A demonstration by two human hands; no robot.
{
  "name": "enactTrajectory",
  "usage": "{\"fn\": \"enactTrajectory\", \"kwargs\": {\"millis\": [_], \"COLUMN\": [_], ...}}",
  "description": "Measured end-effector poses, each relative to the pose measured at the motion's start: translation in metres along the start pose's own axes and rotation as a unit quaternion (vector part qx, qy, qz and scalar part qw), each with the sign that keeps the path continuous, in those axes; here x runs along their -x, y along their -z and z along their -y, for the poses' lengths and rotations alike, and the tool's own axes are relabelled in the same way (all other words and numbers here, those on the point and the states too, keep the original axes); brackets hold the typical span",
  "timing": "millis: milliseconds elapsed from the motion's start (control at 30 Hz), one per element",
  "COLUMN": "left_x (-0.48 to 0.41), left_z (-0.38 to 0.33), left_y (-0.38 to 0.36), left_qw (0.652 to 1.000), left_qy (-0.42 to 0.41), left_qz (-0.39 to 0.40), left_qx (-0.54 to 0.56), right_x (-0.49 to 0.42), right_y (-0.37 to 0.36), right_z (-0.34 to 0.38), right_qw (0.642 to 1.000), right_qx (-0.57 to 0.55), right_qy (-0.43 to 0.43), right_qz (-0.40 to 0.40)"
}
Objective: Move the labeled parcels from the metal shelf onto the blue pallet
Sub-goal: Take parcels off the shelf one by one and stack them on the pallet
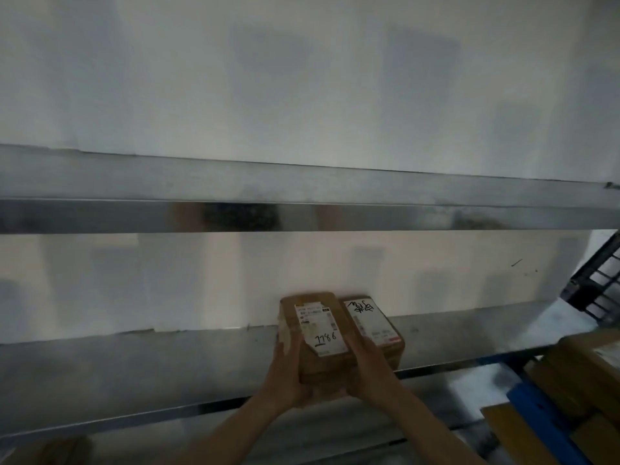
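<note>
Two brown cardboard parcels lie side by side on the lower board of the metal shelf [141, 370]. The left parcel [315, 327] has a white label with "1786" handwritten on it. My left hand [285, 377] grips its left side and my right hand [369, 367] grips its right side, both at the near end. The right parcel [375, 322] carries a label with black scribbles and touches the first one. A blue pallet [543, 417] shows at the lower right with several brown boxes [590, 380] on it.
An upper shelf board [302, 199] runs across the middle of the view, with a white wall [302, 78] behind. A dark wire-grid frame [600, 286] stands at the right edge. A brown box corner [50, 451] shows at the bottom left.
</note>
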State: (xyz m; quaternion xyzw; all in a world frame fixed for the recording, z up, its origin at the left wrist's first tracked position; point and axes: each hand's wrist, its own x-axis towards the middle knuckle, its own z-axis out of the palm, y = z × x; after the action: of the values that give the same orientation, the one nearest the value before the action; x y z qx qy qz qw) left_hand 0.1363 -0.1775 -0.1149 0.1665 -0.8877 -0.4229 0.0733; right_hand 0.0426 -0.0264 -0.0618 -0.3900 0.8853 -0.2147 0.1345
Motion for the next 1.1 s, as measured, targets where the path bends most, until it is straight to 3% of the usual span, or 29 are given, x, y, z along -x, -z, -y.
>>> {"fn": "enactTrajectory", "kwargs": {"millis": [100, 233, 367, 567, 900, 1100], "left_x": [-0.002, 0.01, 0.019, 0.008, 0.025, 0.018], "left_z": [-0.01, -0.003, 0.013, 0.011, -0.002, -0.053], "left_y": [0.001, 0.005, 0.029, 0.039, 0.046, 0.074], "left_qw": [1.0, 0.998, 0.998, 0.995, 0.997, 0.998], "left_qy": [0.011, 0.064, 0.057, 0.088, 0.068, -0.049], "left_qz": [0.015, -0.003, -0.017, 0.034, -0.043, -0.029], "left_qx": [0.015, 0.002, -0.036, -0.043, -0.021, -0.006], "right_x": [-0.006, -0.008, -0.014, -0.04, -0.034, -0.012], "right_y": [0.005, -0.011, -0.012, -0.024, -0.018, 0.027], "right_z": [-0.003, 0.0, 0.01, 0.02, 0.038, 0.047], "right_qw": [0.998, 0.998, 0.996, 0.991, 0.992, 0.991], "right_qx": [0.019, 0.008, -0.025, -0.064, -0.109, -0.132], "right_qy": [-0.039, 0.007, 0.038, 0.037, 0.022, 0.028], "right_qz": [0.049, 0.066, 0.073, 0.113, 0.067, -0.022]}}
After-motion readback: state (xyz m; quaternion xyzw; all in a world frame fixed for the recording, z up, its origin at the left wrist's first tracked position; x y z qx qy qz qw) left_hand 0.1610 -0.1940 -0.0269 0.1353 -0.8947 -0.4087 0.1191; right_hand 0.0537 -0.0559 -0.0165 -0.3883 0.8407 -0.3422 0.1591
